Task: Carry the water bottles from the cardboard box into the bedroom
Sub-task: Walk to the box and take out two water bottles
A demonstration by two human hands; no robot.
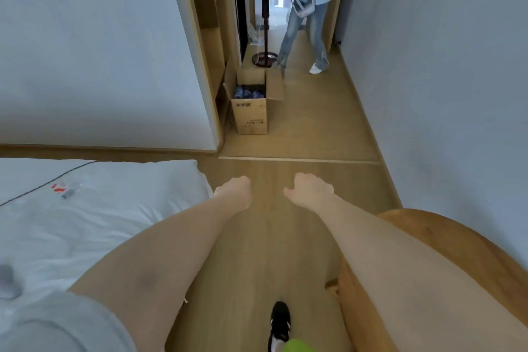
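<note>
The print on the cardboard box [251,114] is too blurred to read. Both arms reach forward over the wood floor [314,128]: the left hand [235,186] and right hand [313,187] curl loosely, holding nothing. Far beyond the fingertips, the open box holds blue-capped water bottles [250,92]. Left of the fingers, 1 bottle [70,188] lies on the white bed [100,223].

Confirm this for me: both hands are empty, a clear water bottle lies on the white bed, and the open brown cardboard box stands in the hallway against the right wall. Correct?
One error: the head view shows the open brown cardboard box against the left side, beside the wooden shelving, not the right wall. The rest holds: left hand and right hand hold nothing, and the clear water bottle lies on the white bed.
</note>
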